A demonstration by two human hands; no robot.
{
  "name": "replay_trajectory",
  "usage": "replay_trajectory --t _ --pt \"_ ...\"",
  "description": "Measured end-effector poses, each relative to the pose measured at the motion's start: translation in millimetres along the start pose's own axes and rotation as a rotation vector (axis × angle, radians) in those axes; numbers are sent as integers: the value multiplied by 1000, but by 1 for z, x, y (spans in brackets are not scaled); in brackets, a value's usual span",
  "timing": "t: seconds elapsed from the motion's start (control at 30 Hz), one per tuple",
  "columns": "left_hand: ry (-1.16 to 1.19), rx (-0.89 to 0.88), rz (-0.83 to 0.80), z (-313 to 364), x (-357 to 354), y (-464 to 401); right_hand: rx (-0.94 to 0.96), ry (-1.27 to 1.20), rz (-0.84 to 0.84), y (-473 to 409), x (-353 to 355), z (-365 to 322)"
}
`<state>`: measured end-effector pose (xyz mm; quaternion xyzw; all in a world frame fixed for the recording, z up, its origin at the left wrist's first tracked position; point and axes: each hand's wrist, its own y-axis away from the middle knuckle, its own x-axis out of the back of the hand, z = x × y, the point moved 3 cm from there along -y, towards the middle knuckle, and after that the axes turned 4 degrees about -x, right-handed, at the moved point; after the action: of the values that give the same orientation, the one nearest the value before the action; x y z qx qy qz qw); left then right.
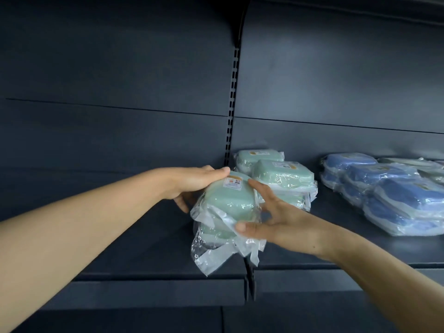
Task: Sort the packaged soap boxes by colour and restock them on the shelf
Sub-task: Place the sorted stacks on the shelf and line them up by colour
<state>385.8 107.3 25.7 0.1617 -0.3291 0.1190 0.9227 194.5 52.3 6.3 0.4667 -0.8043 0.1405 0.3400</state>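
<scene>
Both of my hands hold a stack of green soap boxes (224,200) wrapped in clear plastic, just over the front part of the dark shelf (300,239). My left hand (197,182) grips the stack from the left, fingers across the top and thumb underneath. From the right, my right hand (271,219) clasps it, thumb on the front and fingers on the far side. More green soap boxes (278,175) lie stacked on the shelf right behind. A group of blue soap boxes (394,191) lies further right on the same shelf.
The shelf's slotted upright (232,102) runs down the dark back panel just left of the green boxes. The left shelf section (120,224) is bare. Some pale packaged boxes (422,164) sit behind the blue ones at the far right.
</scene>
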Motion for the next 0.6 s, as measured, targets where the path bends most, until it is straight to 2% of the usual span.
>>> replay_trajectory --t 0.17,0.4,0.47,0.6 --pt "52 39 50 -1 -5 21 61 45 60 2 -2 1" --pt "64 -32 13 10 -29 46 64 50 -28 34 40 18" --pt "52 -51 23 18 -42 42 19 127 18 37 53 23" --pt "-83 -107 5 26 -58 35 -33 258 228 42 73 35"
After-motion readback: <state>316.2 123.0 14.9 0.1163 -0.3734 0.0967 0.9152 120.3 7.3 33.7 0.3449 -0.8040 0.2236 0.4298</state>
